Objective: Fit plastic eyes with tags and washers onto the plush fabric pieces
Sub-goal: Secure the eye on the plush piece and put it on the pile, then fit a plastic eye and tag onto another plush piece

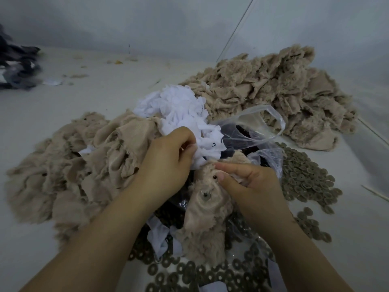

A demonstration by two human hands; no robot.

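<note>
1. A heap of beige plush pieces (69, 165) lies at the left on the pale table (105, 95).
2. The left hand (168, 163) sits just right of that heap, fingers curled, pinching a white tag from the pile of white tags (181, 110) right above it.
3. The plush piece (202, 216) in work lies between both hands, a small dark eye (215, 177) showing beside the right thumb.
4. The right hand (250, 182) grips that piece's upper edge.
5. A clear plastic bag (259, 131) lies beyond it; grey washers (305, 178) spread to the right.
</note>
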